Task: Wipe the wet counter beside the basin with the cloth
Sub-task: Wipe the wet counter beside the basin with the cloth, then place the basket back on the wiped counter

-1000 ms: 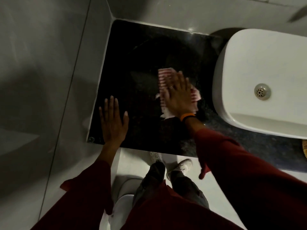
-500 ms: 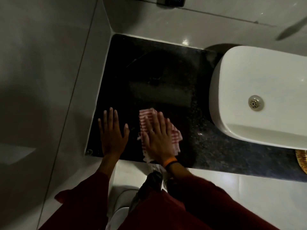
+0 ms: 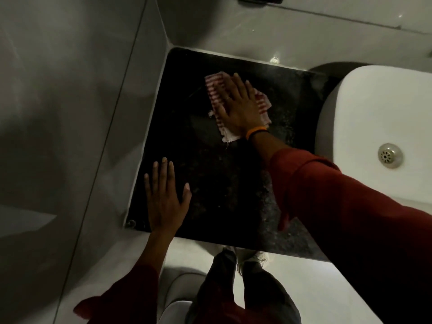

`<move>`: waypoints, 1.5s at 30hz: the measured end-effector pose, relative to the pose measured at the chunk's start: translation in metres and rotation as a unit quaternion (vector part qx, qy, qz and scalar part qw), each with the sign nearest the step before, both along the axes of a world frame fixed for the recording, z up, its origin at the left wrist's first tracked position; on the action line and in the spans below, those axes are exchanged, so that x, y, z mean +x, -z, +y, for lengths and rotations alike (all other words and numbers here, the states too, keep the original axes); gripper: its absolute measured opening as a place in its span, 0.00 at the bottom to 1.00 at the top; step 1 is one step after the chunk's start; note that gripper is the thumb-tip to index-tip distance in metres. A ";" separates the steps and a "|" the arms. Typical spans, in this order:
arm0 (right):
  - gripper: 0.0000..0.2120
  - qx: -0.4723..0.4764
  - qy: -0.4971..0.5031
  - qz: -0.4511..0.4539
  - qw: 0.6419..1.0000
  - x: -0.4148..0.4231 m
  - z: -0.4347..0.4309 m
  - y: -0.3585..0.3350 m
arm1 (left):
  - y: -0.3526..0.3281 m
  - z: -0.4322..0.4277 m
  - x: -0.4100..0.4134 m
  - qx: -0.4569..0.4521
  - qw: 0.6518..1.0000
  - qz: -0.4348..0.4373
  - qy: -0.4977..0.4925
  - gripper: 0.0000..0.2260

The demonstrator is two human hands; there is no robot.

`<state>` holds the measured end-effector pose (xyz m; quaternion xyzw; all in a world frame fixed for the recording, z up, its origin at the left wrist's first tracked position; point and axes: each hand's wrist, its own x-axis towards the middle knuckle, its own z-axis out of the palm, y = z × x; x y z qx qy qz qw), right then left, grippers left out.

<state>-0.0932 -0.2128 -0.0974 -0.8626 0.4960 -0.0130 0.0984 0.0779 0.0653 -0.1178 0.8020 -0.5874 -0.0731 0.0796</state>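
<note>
The black speckled counter (image 3: 210,174) fills the corner left of the white basin (image 3: 364,118). A red-and-white striped cloth (image 3: 216,88) lies flat on the far part of the counter. My right hand (image 3: 238,108) presses on it with fingers spread, palm down, covering most of it. An orange band circles that wrist. My left hand (image 3: 164,197) rests flat on the counter's near left corner, fingers apart, holding nothing.
Grey tiled walls (image 3: 70,113) close the counter on the left and at the back. The basin's metal drain (image 3: 390,155) shows at the right. Below the counter edge are the pale floor (image 3: 304,288), my legs and shoes (image 3: 257,258).
My right hand has pushed the cloth from the near edge beside my left hand to the far part of the counter. My left hand has stayed put.
</note>
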 end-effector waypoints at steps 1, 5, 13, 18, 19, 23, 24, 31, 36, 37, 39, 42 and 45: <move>0.28 0.004 0.000 0.003 1.000 0.000 -0.001 -0.001 | 0.000 0.000 0.000 0.000 1.000 -0.002 0.000 0.31; 0.30 0.021 0.020 -0.027 0.999 0.002 0.020 -0.017 | 0.000 0.001 0.000 -0.005 1.000 0.004 0.001 0.31; 0.31 -0.011 0.083 -0.098 0.992 -0.092 0.224 -0.025 | -0.023 0.006 -0.027 0.000 0.998 0.027 0.058 0.31; 0.34 0.001 0.163 -0.040 0.986 -0.207 0.309 -0.016 | -0.035 0.029 -0.151 -0.016 0.973 0.055 0.225 0.32; 0.34 -0.003 0.176 -0.037 0.984 -0.232 0.320 -0.016 | -0.036 0.034 -0.182 -0.014 0.963 0.059 0.264 0.32; 0.34 -0.032 0.239 -0.027 0.970 -0.336 0.343 -0.023 | -0.045 0.045 -0.304 -0.006 0.934 0.063 0.351 0.33; 0.34 -0.045 0.257 -0.028 0.965 -0.365 0.345 -0.026 | -0.049 0.045 -0.335 -0.009 0.929 0.069 0.364 0.33; 0.32 -0.139 0.355 -0.062 0.922 -0.567 0.329 -0.062 | -0.071 0.031 -0.535 -0.061 0.895 0.128 0.423 0.30; 0.28 -0.119 0.465 -0.100 0.871 -0.681 0.307 -0.078 | -0.086 0.010 -0.643 -0.004 0.922 0.196 0.334 0.32; 0.27 -0.109 0.484 -0.117 0.860 -0.698 0.302 -0.078 | -0.087 0.005 -0.658 0.006 0.929 0.207 0.306 0.32; 0.26 -0.074 0.521 -0.159 0.835 -0.722 0.291 -0.075 | -0.086 -0.007 -0.682 0.012 0.943 0.194 0.271 0.32; 0.21 0.016 0.556 -0.224 0.800 -0.737 0.282 -0.070 | -0.087 -0.020 -0.702 0.032 0.956 0.166 0.240 0.28; 0.14 0.063 0.566 -0.278 0.774 -0.739 0.283 -0.068 | -0.091 -0.025 -0.709 0.060 0.953 0.216 0.203 0.23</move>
